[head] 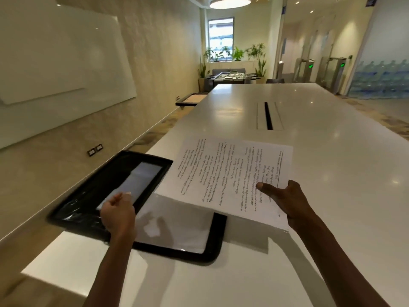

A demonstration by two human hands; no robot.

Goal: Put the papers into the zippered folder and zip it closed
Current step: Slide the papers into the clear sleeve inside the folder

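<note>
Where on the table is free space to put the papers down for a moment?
The white glossy table is bare right of the right hand, and beyond the printed paper stack up to the black cable slot. It is crowded around the open black zippered folder near the left hand.

Before you: a long white tabletop [309, 151] with a central cable slot [268, 115]. At your left, a whiteboard [62, 63] on a beige wall; far end, a window [220, 33] above potted plants [238, 53]; overhead, a round ceiling lamp [230, 2].

Bright ceiling light [230, 2], glossy table [332, 151] glare, edges warped.
</note>
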